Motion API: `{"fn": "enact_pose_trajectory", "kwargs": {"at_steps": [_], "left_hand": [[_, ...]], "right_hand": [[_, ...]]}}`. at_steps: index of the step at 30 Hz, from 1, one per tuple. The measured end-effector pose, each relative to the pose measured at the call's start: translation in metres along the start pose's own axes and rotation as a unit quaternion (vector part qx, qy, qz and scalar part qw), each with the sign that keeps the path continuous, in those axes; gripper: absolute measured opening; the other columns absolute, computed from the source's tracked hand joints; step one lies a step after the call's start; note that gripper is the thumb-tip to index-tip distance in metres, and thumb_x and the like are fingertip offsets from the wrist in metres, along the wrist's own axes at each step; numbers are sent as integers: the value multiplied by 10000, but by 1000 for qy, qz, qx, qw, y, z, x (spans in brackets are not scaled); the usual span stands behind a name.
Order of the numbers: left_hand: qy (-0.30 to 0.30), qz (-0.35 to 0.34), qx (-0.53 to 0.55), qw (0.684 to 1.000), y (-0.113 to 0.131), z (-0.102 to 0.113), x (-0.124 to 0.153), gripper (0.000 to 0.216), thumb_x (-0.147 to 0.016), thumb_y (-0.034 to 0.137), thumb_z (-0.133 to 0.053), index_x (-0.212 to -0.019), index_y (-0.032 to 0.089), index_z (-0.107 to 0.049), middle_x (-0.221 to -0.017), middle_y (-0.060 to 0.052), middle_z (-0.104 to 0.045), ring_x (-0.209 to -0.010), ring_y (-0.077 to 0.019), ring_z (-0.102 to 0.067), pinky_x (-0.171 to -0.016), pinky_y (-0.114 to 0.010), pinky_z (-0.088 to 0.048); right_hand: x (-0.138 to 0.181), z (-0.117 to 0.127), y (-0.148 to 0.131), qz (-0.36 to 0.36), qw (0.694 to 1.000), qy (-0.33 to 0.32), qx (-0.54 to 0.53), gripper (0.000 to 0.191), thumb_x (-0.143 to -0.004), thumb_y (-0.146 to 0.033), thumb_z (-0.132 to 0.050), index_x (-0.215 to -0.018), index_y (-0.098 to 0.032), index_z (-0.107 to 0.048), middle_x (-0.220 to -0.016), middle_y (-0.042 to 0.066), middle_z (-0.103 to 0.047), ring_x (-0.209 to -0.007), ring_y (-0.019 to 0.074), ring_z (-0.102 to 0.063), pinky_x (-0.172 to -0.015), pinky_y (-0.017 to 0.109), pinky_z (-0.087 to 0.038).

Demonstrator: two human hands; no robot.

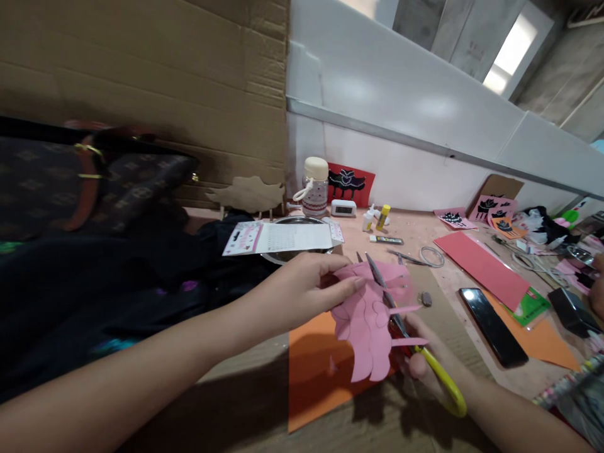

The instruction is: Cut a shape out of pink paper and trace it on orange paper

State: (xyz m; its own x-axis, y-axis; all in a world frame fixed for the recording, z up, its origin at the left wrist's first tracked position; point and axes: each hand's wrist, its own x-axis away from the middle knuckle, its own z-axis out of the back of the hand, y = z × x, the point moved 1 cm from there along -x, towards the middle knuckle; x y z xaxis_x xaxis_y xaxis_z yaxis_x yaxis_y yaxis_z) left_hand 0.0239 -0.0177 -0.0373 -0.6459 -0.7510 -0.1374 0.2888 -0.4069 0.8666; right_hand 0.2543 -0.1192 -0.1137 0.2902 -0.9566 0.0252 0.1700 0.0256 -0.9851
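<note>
My left hand pinches a pink paper cut-out with wavy drawn lines, holding it above an orange sheet. My right hand grips yellow-handled scissors, whose blades are partly open and reach up into the pink paper. Part of my right hand is hidden behind the paper.
A black phone, a red sheet, a green packet and more orange paper lie to the right. Behind stand a bottle, a small clock, glue and a metal bowl under a printed card. A dark bag fills the left.
</note>
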Motion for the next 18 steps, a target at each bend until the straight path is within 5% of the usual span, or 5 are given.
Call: {"fn": "enact_pose_trajectory", "kwargs": {"at_steps": [18], "left_hand": [[-10, 2, 11, 1000, -1, -3, -1, 360, -884, 493, -520, -676, 200, -518, -628, 17, -508, -595, -137, -502, -518, -238, -384]], "right_hand": [[-1, 0, -4, 13, 1000, 5, 26, 882, -701, -939, -574, -1226, -230, -618, -1066, 125, -679, -959, 319, -667, -863, 450, -569]]}}
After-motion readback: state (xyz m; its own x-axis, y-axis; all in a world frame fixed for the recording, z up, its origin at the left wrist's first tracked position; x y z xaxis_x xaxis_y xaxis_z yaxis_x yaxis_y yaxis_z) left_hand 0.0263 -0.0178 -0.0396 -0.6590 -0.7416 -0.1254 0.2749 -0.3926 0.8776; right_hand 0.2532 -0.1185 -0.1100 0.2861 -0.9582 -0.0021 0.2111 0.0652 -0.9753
